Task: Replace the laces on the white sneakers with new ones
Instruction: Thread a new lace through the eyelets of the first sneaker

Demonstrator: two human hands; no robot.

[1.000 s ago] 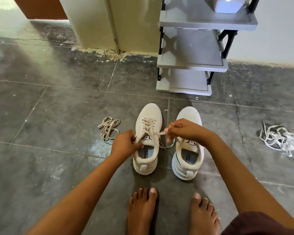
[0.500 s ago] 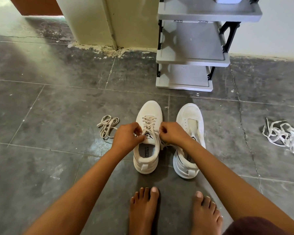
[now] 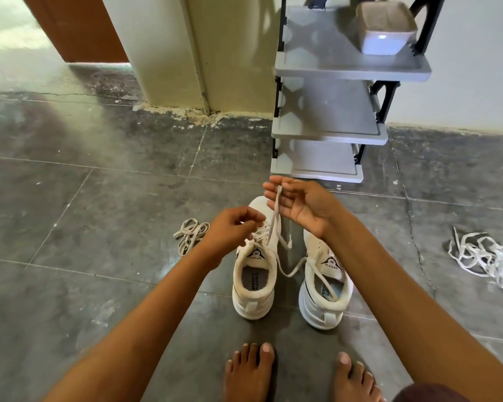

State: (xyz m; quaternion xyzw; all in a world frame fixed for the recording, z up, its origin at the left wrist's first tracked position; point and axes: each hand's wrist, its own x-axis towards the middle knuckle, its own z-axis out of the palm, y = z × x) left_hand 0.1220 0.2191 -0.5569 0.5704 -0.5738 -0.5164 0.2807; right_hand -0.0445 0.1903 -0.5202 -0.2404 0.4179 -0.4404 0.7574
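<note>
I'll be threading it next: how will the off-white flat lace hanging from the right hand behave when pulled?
Probably floppy: the off-white flat lace hangs limp from the right hand and its other end droops across the right white sneaker. Likely light, since fingers alone carry it. It may snag while pulled, being woven through the left white sneaker.

Home entryway: shoe rack [image 3: 325, 127], tiled floor [image 3: 99, 198]

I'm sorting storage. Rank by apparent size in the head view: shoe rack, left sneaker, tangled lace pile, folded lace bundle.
Largest to smallest:
1. grey shoe rack, largest even though it stands farther away
2. left sneaker
3. tangled lace pile
4. folded lace bundle
</note>
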